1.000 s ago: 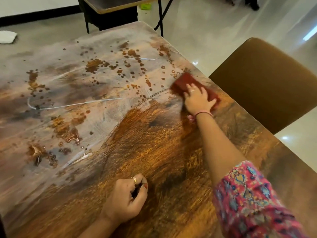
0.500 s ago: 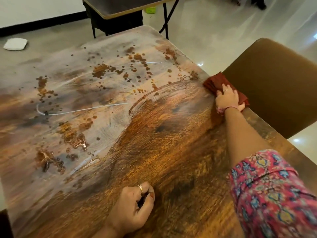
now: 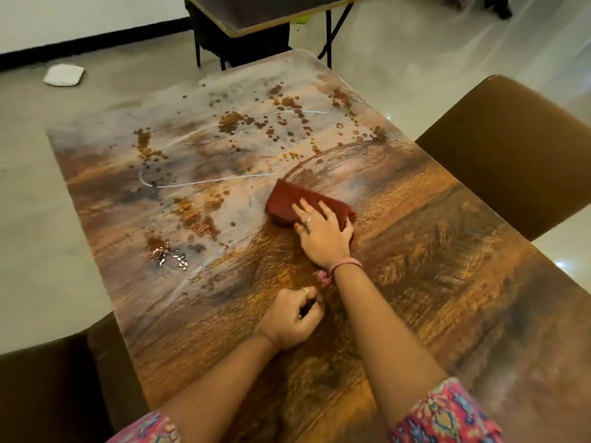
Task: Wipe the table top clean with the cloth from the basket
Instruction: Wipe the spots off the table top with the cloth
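A folded dark red cloth (image 3: 289,201) lies flat on the wooden table top (image 3: 447,282), near its middle. My right hand (image 3: 321,233) presses down on the cloth's near half, fingers spread over it. My left hand (image 3: 292,318) rests on the table closer to me, curled into a loose fist with nothing visible in it. Brown spill spots and wet droplets (image 3: 230,123) cover the far and left parts of the table. A wet puddle (image 3: 168,254) glistens at the left. The near part looks wiped and darker. No basket is in view.
A brown chair back (image 3: 511,148) stands against the table's right edge. Another dark seat (image 3: 48,388) is at the near left corner. A second table (image 3: 256,14) stands beyond the far end. A white pad (image 3: 64,75) lies on the floor, far left.
My right hand has slid the cloth from the table's right edge leftward and nearer, to the middle. My left hand has stayed in place. The camera has pulled back, showing more table.
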Demonstrator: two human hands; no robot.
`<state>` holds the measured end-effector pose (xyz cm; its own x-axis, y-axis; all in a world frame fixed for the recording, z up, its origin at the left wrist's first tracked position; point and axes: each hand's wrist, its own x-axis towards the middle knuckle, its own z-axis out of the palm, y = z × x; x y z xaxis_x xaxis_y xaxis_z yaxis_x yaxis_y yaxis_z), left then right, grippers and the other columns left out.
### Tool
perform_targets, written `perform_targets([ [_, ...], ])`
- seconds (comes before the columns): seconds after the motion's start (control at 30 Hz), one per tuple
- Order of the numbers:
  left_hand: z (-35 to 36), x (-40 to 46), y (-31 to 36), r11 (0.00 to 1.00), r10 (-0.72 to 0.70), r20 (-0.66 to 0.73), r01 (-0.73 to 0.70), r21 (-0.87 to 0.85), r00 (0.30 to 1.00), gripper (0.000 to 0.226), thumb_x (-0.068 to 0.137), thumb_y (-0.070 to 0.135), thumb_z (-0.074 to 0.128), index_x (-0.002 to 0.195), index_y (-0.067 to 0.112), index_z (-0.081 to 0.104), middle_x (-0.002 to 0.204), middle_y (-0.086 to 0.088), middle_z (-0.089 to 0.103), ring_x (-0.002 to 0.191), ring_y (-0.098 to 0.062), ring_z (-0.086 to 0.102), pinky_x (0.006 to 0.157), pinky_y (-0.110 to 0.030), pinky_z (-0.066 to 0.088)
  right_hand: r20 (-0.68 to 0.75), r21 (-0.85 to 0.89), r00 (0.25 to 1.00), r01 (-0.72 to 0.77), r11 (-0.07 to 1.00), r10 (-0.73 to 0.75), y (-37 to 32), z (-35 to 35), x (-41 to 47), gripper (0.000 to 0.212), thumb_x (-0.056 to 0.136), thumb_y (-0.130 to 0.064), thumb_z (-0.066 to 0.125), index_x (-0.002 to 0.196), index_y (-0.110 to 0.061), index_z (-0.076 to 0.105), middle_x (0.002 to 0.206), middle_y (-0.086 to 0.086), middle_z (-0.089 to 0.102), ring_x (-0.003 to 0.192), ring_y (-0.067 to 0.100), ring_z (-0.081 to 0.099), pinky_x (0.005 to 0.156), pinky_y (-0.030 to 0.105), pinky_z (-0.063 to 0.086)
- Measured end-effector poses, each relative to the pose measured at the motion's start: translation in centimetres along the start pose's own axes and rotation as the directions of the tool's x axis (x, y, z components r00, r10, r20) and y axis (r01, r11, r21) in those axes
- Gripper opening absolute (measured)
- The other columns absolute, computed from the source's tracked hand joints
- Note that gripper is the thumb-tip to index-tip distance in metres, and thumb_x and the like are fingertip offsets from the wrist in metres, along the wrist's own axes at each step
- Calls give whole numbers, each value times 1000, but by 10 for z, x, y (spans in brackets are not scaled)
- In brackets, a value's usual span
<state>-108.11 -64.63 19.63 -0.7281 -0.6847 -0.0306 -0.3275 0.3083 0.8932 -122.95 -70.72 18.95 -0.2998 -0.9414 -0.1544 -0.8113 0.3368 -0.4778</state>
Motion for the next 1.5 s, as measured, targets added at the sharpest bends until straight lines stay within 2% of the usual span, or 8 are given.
perform_targets([
  [0.1, -13, -21, 0, 1000, -19, 12, 19, -13, 1000, 26, 83, 21, 51, 65, 2, 54, 55, -6, 56, 48, -16, 48, 48, -34, 36, 107, 33, 992, 70, 997, -73, -32, 22, -27, 43, 99, -36, 41, 139, -50, 35, 152, -29, 21, 145, 8, 11, 111, 59, -3],
  [0.2, -34, -68, -4, 1000, -25, 35, 25, -2, 999, 23, 84, 29, 48, 64, 17, 48, 53, 10, 48, 47, -5, 44, 48, -26, 32, 169, 40, 980, 104, 994, -110, -59, 38, -55, 43, 99, -37, 40, 140, -50, 35, 152, -29, 21, 145, 7, 9, 111, 58, -4],
  [0.53, -121, -229, -30, 920, -389, -91, 381, -92, 917, 18, 95, 20, 52, 83, 27, 64, 66, -1, 65, 55, -8, 58, 55, -26, 45, 166, -90, 940, 314, 945, -297, -141, 111, -223, 47, 96, -36, 42, 141, -46, 36, 152, -23, 30, 145, 11, 20, 111, 60, 6],
  [0.63, -133, -258, -21, 881, -463, -40, 454, -136, 886, 16, 95, 19, 53, 86, 23, 65, 66, -1, 64, 56, -7, 58, 59, -28, 48, 130, -113, 967, 236, 965, -221, -149, 117, -261, 48, 92, -34, 49, 137, -46, 42, 147, -23, 38, 140, 11, 33, 106, 62, 24],
  [0.8, -135, -291, 0, 841, -512, 6, 503, -199, 859, 13, 95, 21, 53, 91, 21, 66, 74, 3, 65, 59, 1, 57, 60, -16, 47, 204, -99, 970, 153, 983, -131, -184, 118, -192, 49, 99, -33, 35, 145, -47, 25, 156, -23, 14, 147, 10, 4, 110, 65, -4],
  [1.0, -121, -341, 5, 783, -537, 76, 529, -326, 840, 13, 93, 20, 55, 87, 24, 66, 76, 5, 66, 64, -1, 59, 62, -16, 46, 268, -161, 962, 101, 982, -55, -231, 130, -121, 50, 103, -28, 30, 148, -46, 15, 159, -19, 2, 148, 17, -5, 107, 72, -3],
  [1.17, -125, -387, 8, 781, -509, 115, 514, -354, 853, 12, 90, 24, 58, 88, 28, 69, 74, 10, 66, 68, -5, 60, 68, -21, 48, 165, -219, 974, 188, 957, -154, -197, 141, -208, 46, 102, -33, 31, 144, -51, 22, 157, -24, 14, 147, 12, 5, 111, 66, 1],
  [1.5, -197, -418, 22, 801, -451, 111, 457, -387, 885, 13, 93, 15, 54, 96, 18, 67, 74, 7, 66, 64, -4, 59, 61, -18, 47, 30, -126, 974, -219, 968, 224, -170, 143, -351, 44, 101, -36, 34, 141, -54, 27, 154, -26, 19, 147, 8, 7, 113, 60, 2],
])
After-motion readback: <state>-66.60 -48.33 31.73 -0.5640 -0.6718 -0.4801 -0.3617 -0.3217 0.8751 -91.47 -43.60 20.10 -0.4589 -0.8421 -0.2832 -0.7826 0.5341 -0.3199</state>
